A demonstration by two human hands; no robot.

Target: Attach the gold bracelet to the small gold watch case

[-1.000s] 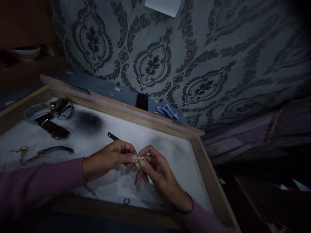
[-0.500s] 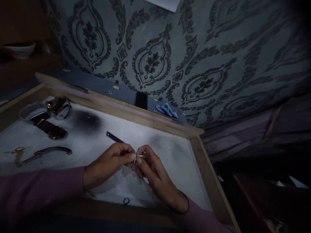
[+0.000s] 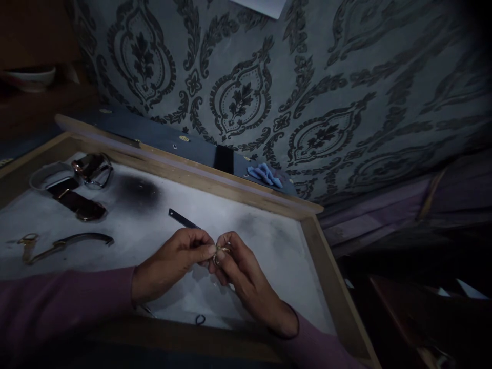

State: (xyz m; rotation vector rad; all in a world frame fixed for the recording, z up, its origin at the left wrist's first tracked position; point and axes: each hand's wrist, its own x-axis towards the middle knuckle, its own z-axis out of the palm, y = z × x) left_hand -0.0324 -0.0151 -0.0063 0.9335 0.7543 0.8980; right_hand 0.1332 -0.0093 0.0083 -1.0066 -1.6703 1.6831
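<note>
My left hand (image 3: pixel 175 261) and my right hand (image 3: pixel 248 279) meet above the white floor of a wooden tray (image 3: pixel 334 287). Between their fingertips is a small gold-coloured ring-shaped piece of jewellery (image 3: pixel 223 249), partly covered by the fingers. The left thumb and forefinger pinch its left side, while the right thumb and fingers close round the rest. A dark flat strip (image 3: pixel 181 218) with a hole at one end lies just behind the hands. Nearer to me rest a small black open ring (image 3: pixel 200 320) and a thin metal piece (image 3: pixel 148 311), half hidden by the left sleeve.
Wristwatches with dark straps (image 3: pixel 79 205) lie at the tray's left, beside a clear round band (image 3: pixel 36 179). A gold-and-black curved piece (image 3: pixel 82 237) sits in front of them. Beyond the tray's back edge are a blue cloth (image 3: pixel 265 175) and a black rectangle (image 3: pixel 223 159).
Both hands stay together almost in place, with the fingertips shifted very slightly and the gold-coloured piece turned a little between them. The things in the tray have not moved.
</note>
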